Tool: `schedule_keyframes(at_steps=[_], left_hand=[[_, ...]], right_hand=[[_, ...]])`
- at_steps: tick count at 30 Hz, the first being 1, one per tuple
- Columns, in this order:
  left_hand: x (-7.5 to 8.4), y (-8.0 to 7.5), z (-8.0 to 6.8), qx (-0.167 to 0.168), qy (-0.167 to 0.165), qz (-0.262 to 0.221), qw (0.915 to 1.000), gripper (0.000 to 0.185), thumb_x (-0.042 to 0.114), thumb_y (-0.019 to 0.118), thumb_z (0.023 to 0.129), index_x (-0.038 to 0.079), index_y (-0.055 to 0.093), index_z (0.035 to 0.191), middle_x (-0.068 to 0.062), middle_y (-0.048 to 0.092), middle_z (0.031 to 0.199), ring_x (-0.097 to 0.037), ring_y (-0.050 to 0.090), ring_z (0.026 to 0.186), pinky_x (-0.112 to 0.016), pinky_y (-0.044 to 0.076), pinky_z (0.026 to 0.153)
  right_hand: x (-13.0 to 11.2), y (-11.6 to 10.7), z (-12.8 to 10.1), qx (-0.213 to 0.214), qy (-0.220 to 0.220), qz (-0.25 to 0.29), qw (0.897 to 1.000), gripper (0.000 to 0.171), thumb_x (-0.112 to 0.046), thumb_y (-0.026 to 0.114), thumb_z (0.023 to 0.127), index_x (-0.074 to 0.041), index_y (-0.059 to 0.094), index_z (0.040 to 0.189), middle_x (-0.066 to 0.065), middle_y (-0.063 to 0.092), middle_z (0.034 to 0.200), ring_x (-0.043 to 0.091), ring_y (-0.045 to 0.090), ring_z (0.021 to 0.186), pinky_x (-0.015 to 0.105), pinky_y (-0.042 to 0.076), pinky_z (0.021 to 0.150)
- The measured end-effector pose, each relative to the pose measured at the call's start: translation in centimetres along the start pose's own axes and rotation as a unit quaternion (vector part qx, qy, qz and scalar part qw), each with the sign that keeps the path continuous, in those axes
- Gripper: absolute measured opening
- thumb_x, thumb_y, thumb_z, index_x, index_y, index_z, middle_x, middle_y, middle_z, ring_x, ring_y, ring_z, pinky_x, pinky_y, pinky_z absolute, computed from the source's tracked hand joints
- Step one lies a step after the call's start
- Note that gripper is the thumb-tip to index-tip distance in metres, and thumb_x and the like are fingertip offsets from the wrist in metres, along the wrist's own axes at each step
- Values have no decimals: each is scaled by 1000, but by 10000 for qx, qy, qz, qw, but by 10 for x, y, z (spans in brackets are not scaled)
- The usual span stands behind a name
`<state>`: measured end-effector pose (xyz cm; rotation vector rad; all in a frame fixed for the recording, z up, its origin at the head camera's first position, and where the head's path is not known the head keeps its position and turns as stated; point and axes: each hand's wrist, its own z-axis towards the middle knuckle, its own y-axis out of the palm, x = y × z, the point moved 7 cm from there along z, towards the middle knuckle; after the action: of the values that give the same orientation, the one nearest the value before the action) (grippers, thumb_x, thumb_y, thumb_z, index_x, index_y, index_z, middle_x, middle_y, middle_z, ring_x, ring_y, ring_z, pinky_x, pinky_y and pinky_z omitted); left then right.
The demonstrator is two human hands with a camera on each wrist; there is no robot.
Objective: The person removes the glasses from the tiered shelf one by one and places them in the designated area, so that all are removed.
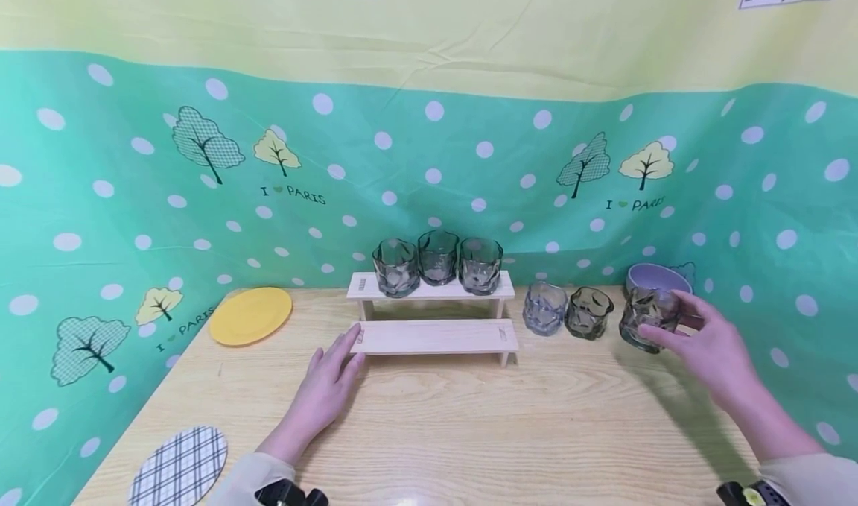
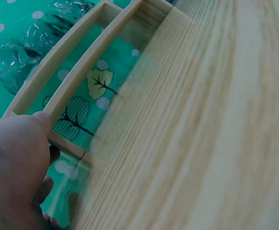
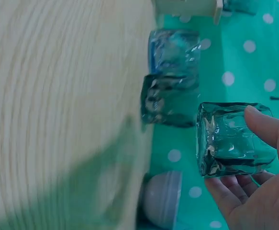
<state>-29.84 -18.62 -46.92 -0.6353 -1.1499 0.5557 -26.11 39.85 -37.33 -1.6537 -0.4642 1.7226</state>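
Head view: checked mat [image 1: 179, 466] lying nearest, at the near left table edge, with a yellow plate [image 1: 251, 315] farther back. Left hand [image 1: 330, 381] flat on the table [image 1: 469, 424], fingers straight, tips touching the near left end of the rack [image 1: 434, 336], holding nothing. Three glasses on the rack's upper step; lower step bare. Right hand [image 1: 704, 342] curled round the glass [image 1: 647, 318] at far right, thumb on the near side, fingers wrapping the far side, just in front of a purple bowl [image 1: 658, 277]. Two more glasses [image 1: 568, 311] standing between it and the rack.

Left wrist view: left hand [image 2: 16, 167] filling the near corner, thumb tip pressed against the rack [image 2: 77, 76] rail; other fingers mostly hidden.

Right wrist view: right hand [image 3: 254, 191] gripping the glass [image 3: 235, 140], thumb over one wall, fingertips under the other, glass apparently clear of the table, apart from its two neighbours, bowl [image 3: 161, 199] close by.

Judged from these views: best done with a firm, level grip on the wavy walls, a lift clear of the neighbouring pair and the bowl, and the rack steadied by the left fingers.
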Motion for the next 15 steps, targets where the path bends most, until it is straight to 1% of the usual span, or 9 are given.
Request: schedule_keyframes(at_steps=[1,2,3,4,6,7,10,15], left_hand=[[0,0,0,-4,6,2,10000,60,29,53,119,10,36,173,-18,43,172,-45,34,161,-71,8,132],[1,0,0,-11,14,12,10000,60,29,53,119,11,36,173,-18,43,172,-45,35,161,-71,8,132],[1,1,1,-16,19,10,10000,60,29,53,119,10,36,173,-18,43,171,-45,35,161,-71,8,132],[1,1,1,-21,25,8,10000,60,29,53,119,10,36,173,-18,43,171,-45,34,161,-71,8,132],[2,1,1,-32,22,10,10000,60,29,53,119,10,36,173,-18,43,171,-45,34,161,-71,8,132],[2,1,1,-33,16,10,10000,60,29,53,119,10,36,173,-18,43,171,-45,34,161,-71,8,132],[1,0,1,-34,-19,1,10000,60,28,53,119,10,36,173,-18,43,172,-45,34,161,-70,8,133],[0,0,1,-36,-17,17,10000,60,29,53,119,10,36,173,-18,43,171,-45,34,161,-71,9,132]], right_hand=[[3,0,2,24,23,16,10000,114,-50,84,98,-4,15,176,39,36,167,66,45,141,43,62,95],[7,0,4,36,51,28,10000,114,-50,84,99,-4,15,176,40,37,167,66,44,142,54,59,101],[11,0,6,47,86,16,10000,114,-51,84,99,-4,14,176,39,37,167,66,43,143,65,54,104],[14,0,8,73,120,0,9999,114,-52,83,99,-4,14,176,40,37,166,66,42,143,74,48,105],[21,2,13,100,192,6,9998,116,-54,83,99,-3,13,176,40,37,166,67,41,143,79,43,107],[25,2,15,111,228,18,9997,116,-54,82,99,-3,13,176,41,38,165,67,41,143,80,41,107],[31,6,21,154,312,14,9994,117,-56,83,98,-1,14,175,42,39,164,68,42,142,81,41,108],[38,14,29,111,432,155,9989,117,-56,83,97,-3,15,176,41,37,165,68,40,144,82,39,110]])
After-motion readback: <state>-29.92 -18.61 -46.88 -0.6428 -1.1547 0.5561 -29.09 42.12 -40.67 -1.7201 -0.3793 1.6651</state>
